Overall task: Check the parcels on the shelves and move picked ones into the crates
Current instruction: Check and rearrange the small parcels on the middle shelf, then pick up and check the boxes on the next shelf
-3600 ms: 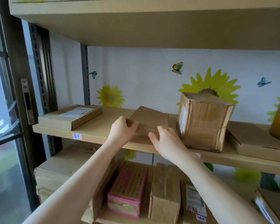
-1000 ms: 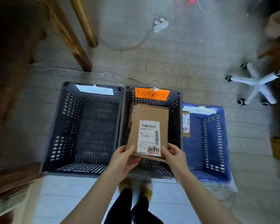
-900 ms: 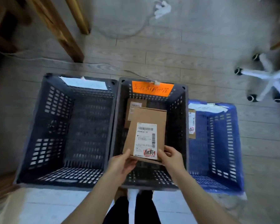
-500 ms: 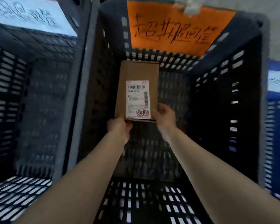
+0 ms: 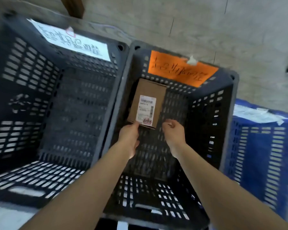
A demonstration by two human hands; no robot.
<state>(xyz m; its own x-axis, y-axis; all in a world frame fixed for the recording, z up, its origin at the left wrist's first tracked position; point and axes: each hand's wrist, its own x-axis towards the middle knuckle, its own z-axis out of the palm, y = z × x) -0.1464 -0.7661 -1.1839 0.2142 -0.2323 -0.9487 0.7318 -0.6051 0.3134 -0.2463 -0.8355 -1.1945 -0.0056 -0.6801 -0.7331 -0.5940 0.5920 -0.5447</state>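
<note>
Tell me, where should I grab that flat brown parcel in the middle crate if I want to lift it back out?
Probably by its near short edge, coming down from above. The parcel lies flat and thin against the middle crate's far and left walls, so those sides are blocked. The near edge faces open floor; the left hand is already there. Pinch it top and bottom, or take both long sides.

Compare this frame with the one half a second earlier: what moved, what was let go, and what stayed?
The right hand has let go of the parcel and drawn back, fingers loosely curled. The left hand still touches its near edge; its grip is unclear. The parcel has sunk deeper into the middle crate, label up. The orange sign and the neighbouring crates stayed put.
</note>
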